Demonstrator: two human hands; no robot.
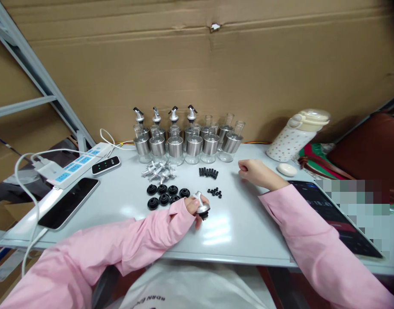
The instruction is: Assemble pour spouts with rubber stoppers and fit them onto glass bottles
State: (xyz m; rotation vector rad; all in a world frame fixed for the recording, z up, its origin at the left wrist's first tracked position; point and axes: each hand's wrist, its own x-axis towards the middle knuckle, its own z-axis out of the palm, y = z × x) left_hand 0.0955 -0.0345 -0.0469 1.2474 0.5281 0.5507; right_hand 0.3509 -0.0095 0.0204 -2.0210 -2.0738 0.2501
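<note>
My left hand [192, 206] is closed around a bottle pourer [202, 207] with a silver spout body and a black stopper underneath, held above the front middle of the table. To the right, my right hand [248, 170] is curled into a fist close to the tabletop; whatever it may hold is hidden. Left of and behind my left hand lie several black stoppers [153, 203], partly covered by my sleeve. Farther back is a heap of silver spout bodies [158, 171]. Short black flip caps [209, 173] and tiny black pieces [215, 192] lie between my hands.
Glass-and-steel bottles [193, 148] stand in two rows along the cardboard wall, several with pourers fitted. At left are a power strip [82, 163], a small device [106, 165] and a phone [69, 204]. A tablet [332, 219], dotted flask [290, 137] and white lid [287, 170] occupy the right.
</note>
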